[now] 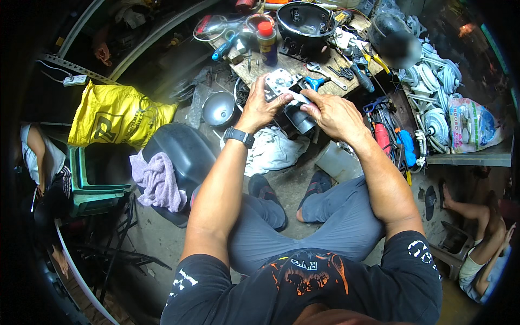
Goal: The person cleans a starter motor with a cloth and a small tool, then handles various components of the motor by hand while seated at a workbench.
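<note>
My left hand (262, 103) grips a metal motor-like assembly (298, 114), with a silver perforated plate (280, 79) at its top and a dark cylindrical body below. My right hand (336, 116) is closed on the assembly's right side, thumb and index finger on a pale metal section. Just beyond sit a blue three-armed tool (316, 82), an adjustable wrench (330, 76) and a spray can with a red cap (267, 46) on the cluttered wooden bench (244, 70). A white cloth (273, 154) lies below my hands.
A black pot (303, 27) is on the bench. Tools (382, 132) and silver castings (436, 92) fill the right. Left are a steel bowl (218, 108), yellow sack (116, 111), black seat (173, 146) and green chair (100, 184). Two people (40, 157) (485, 244) sit at either side.
</note>
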The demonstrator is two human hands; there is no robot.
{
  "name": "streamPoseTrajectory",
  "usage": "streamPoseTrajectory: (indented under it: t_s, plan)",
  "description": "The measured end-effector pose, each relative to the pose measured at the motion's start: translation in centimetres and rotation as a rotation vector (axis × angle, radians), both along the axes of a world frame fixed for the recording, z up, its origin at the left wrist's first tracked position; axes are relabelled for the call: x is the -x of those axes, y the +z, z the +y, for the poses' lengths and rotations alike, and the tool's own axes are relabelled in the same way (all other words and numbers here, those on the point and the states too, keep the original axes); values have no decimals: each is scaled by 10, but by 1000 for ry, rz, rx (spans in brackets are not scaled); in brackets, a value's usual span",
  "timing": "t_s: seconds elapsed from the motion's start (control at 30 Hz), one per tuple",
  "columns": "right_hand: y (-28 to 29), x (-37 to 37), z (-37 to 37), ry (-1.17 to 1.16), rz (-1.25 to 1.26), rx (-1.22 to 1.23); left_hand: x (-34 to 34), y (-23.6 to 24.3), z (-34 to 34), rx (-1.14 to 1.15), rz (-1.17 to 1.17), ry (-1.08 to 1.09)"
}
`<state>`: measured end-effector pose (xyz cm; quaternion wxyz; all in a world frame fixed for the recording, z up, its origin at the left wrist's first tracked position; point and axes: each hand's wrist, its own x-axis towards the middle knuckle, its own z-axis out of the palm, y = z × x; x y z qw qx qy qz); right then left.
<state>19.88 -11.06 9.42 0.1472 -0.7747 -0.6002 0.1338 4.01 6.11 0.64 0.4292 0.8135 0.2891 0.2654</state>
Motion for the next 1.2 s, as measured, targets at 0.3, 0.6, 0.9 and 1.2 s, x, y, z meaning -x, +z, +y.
streamPoseTrajectory:
  t_s: [0.3, 0.6, 0.9, 1.2]
  plan:
    - [4, 11, 3, -54, 23, -3, -2, -6, -2, 32, -92, 46]
    - [11, 13, 4, -109, 19, 133, -3, 4, -11, 36, -68, 80]
    - [11, 14, 4, -111, -14, 110, -4, 0, -10, 56, -82, 70]
    - [11, 13, 5, -155, -5, 117, -5, -1, -8, 52, -106, 78]
